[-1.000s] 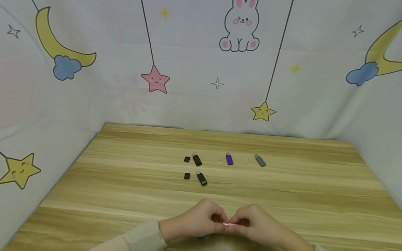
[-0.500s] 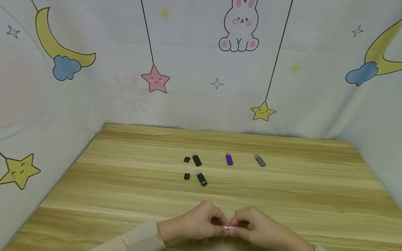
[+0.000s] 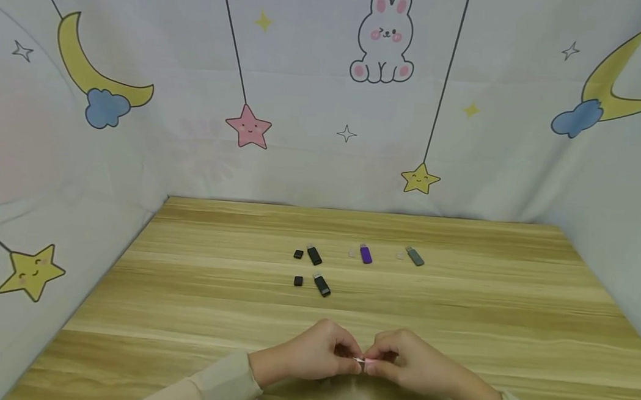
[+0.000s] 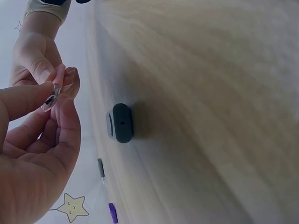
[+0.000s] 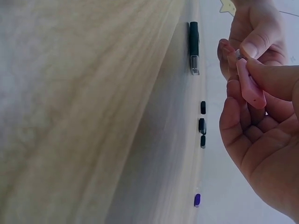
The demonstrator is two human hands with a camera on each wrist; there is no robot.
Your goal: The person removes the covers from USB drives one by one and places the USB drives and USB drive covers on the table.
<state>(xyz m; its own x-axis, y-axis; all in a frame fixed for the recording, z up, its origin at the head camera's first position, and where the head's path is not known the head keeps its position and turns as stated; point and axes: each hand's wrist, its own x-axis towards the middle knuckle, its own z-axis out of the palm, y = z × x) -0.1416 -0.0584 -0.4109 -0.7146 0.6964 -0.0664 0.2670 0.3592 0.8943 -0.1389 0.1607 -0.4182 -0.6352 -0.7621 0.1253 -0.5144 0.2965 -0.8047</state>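
My right hand [image 3: 415,362] pinches the pink body of a USB stick [image 5: 251,86] between thumb and fingers. Opposite it, my left hand [image 3: 319,353] pinches the clear cap [image 4: 50,100] at the stick's connector end. Fingertips of both hands meet or almost meet, and they hide part of the cap and connector. Whether the cap is fully seated I cannot tell. Close by on the table lies a dark green USB stick [image 4: 122,122], with a clear cap over its connector [image 5: 195,65] in the right wrist view; the left hand mostly hides it in the head view.
Farther back on the wooden table [image 3: 484,308] lie two black USB sticks [image 3: 314,255] with black caps [image 3: 298,280] beside them. A purple stick [image 3: 366,253] and a grey stick [image 3: 415,256] each have a clear cap at their left. A printed curtain [image 3: 300,174] encloses the table.
Both hands have come slightly closer to me while keeping their pinch on the pink stick and cap. The sticks at the back have not moved.
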